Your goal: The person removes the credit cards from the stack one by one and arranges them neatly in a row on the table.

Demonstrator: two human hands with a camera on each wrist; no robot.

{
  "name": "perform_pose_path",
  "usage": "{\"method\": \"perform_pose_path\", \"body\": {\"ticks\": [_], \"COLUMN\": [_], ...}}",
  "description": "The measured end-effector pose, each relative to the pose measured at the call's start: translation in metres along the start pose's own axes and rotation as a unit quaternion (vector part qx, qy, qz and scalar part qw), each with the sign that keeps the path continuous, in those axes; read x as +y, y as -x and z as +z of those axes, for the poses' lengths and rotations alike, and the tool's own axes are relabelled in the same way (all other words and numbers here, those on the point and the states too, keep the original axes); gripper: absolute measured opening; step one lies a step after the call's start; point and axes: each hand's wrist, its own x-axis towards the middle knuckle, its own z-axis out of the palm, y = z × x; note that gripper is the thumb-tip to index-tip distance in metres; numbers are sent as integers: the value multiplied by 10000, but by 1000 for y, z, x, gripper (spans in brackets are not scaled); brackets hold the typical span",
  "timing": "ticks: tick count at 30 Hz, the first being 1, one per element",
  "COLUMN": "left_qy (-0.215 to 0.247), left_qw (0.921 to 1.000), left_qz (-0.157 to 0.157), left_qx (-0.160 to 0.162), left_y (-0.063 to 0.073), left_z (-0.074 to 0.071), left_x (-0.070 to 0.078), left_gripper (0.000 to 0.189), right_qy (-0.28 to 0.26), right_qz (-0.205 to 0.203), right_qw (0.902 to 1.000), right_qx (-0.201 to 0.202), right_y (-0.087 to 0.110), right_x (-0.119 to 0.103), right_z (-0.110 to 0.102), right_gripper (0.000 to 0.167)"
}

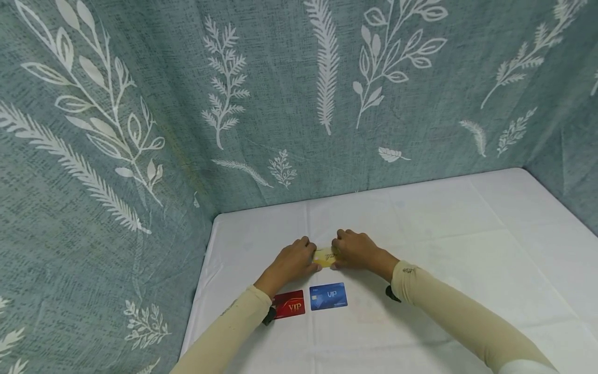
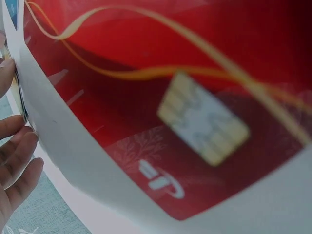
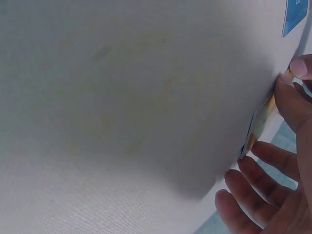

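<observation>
A yellow card [image 1: 324, 257] with dark script lies between both hands, just above or on the white tabletop; the wrist views show it edge-on, and whether it is one card or several stacked I cannot tell. At its left end, my left hand [image 1: 294, 261] pinches it between thumb and fingers. My right hand [image 1: 357, 251] grips the opposite end the same way, covering part of the print. Nearer to me a blue VIP card [image 1: 329, 297] lies flat. Beside it, a red VIP card [image 1: 290, 306] is partly hidden by the left wrist; its gold chip [image 2: 202, 119] shows in the left wrist view.
A white cloth [image 1: 448, 228] covers the table. Green-grey curtains [image 1: 289, 104] with white leaf prints hang behind the table and along its left and right sides.
</observation>
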Motion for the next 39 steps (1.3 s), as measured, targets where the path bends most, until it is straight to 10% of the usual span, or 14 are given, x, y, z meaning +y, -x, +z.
{"method": "perform_pose_path", "body": {"ticks": [39], "left_qy": [-253], "left_qw": [9996], "left_qz": [54], "left_qx": [106], "left_y": [12], "left_z": [-7], "left_x": [8], "left_gripper": [57], "right_qy": [204], "right_qz": [102], "right_qw": [9997], "right_qx": [-27], "right_y": [1], "right_x": [-6], "right_z": [0], "right_gripper": [63]}}
